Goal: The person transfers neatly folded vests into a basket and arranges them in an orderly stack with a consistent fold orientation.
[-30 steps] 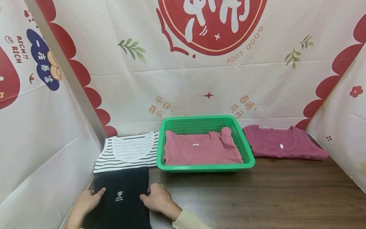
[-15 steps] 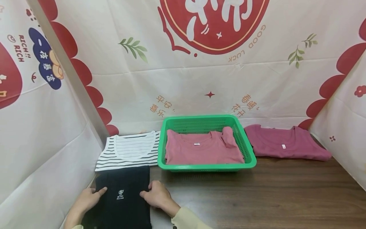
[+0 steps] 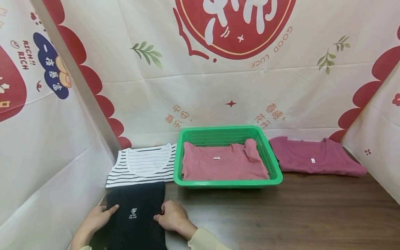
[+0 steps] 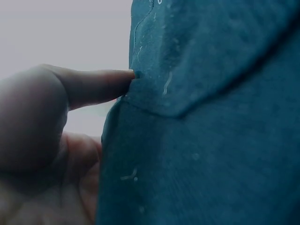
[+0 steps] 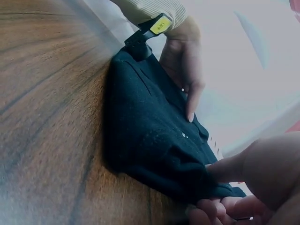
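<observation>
- Black cloth (image 3: 137, 231), folded flat, lies at the near left of the table (image 3: 281, 211); its near end runs out of the head view. White print (image 3: 133, 212) faces up.
- Left hand (image 3: 97, 218) pinches its left edge: thumb straight on top, the other fingers at the edge and partly out of sight behind the fabric.
- Right hand (image 3: 173, 216) pinches the right edge, thumb above, curled fingers below.
- Far edge of the cloth meets the near edge of the striped shirt (image 3: 143, 170); touching or slightly overlapping, cannot tell.
- Basket (image 3: 228, 183) at far centre, pink shirt (image 3: 215, 168) folded inside. Mauve top (image 3: 315, 161) just right of it.
- Risk: the fold opening. Both grips sit at the sides; if they catch only the upper layer, a lift would leave the lower ones to sag. Layers caught cannot be counted.
- Risk: near end trailing or folding under, since neither hand supports it.
- Risk: wrinkles across the middle if the hands draw together; the right wrist view shows some puckering by the right thumb.
- Risk: the striped shirt being pushed askew by a shove toward the far side.
- Risk: left knuckles brushing the left wall (image 3: 47, 163), which stands near that hand.
</observation>
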`<state>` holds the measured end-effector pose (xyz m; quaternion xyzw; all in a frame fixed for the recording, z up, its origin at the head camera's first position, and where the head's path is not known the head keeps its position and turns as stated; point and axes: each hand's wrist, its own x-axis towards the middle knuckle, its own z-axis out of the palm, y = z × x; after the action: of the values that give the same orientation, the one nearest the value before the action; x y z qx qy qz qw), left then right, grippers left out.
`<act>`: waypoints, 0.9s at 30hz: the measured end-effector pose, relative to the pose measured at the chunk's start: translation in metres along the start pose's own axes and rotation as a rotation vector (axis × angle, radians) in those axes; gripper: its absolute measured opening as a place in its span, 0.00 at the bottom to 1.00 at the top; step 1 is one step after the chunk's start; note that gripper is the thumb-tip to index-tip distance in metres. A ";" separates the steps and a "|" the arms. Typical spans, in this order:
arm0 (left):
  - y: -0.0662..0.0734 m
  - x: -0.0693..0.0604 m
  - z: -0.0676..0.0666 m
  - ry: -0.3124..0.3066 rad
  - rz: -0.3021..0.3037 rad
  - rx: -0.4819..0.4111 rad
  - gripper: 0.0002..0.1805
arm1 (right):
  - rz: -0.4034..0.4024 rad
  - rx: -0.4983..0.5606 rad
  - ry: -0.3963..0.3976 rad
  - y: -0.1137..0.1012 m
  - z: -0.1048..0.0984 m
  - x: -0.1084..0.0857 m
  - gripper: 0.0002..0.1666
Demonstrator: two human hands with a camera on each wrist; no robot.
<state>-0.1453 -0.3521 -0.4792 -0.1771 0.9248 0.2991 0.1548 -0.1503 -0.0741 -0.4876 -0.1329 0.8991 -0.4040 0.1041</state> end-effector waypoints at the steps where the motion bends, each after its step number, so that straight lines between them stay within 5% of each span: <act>1: 0.000 0.000 0.000 -0.001 0.002 -0.001 0.49 | -0.003 0.000 -0.003 0.000 0.000 0.000 0.22; 20: 0.003 -0.006 0.003 -0.049 0.025 -0.085 0.42 | 0.005 0.102 -0.055 0.008 -0.002 0.001 0.18; 27: 0.012 -0.009 0.008 0.006 0.047 0.008 0.33 | 0.020 0.174 -0.066 0.011 -0.005 0.004 0.16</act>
<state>-0.1407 -0.3360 -0.4754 -0.1557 0.9303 0.2985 0.1456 -0.1571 -0.0647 -0.4933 -0.1275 0.8580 -0.4747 0.1491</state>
